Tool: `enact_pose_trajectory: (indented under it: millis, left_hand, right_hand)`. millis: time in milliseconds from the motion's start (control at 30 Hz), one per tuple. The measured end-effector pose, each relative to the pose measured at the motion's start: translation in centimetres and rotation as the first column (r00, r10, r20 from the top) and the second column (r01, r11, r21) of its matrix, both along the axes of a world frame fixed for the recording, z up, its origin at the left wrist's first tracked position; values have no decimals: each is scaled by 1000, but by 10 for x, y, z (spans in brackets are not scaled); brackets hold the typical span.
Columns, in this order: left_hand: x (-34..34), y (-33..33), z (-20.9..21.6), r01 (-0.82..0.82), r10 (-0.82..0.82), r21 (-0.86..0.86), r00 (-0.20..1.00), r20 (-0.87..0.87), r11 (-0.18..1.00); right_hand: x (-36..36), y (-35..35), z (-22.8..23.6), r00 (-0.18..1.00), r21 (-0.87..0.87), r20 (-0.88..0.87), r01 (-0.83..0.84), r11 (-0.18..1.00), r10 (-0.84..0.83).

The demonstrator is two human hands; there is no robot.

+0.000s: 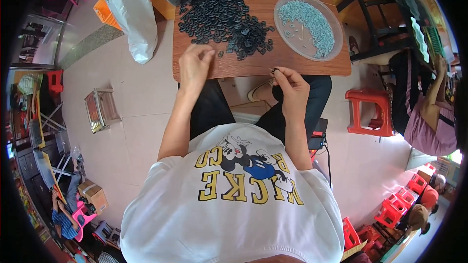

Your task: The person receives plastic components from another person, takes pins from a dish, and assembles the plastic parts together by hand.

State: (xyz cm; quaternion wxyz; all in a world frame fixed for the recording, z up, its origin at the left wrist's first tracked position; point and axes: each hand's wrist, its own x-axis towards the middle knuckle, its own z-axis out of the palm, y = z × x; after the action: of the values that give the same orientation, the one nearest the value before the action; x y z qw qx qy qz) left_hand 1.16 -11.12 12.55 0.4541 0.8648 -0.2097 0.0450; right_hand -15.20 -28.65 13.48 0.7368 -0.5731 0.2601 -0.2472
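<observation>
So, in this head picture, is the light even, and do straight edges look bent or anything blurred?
Head view: soft, even light and weak shadows on the wooden table; its near edge bows, bent by the fisheye lens; the rim is black. The left hand and right hand look sharp, as do the black rings; the clear dish shows hardly any glare.

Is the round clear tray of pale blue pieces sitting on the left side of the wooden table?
No, the round clear tray of pale blue pieces sits on the right side of the wooden table, beside the black rings.
</observation>
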Motion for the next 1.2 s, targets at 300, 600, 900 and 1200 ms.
enact_pose_trajectory:
  millis: [300, 600, 900, 1200]
  left_hand:
    - [48, 37, -5, -46, 40, 122, 998, 52, 992]
    - [60, 37, -17, 45, -54, 116, 995, 82, 992]
    - [48, 45, -28, -42, 2, -150, 967, -256, 988]
    - [-29, -7, 21, -187, -648, -789, 477, -594, 586]
  right_hand:
    - [1, 7, -11, 995, -5, -67, -69, 998, 69]
    - [4, 13, -17, 986, 11, -116, -122, 992, 122]
    - [10, 13, -12, 979, 85, -104, -168, 982, 176]
    - [35, 19, 23, 976, 18, 15, -216, 976, 215]
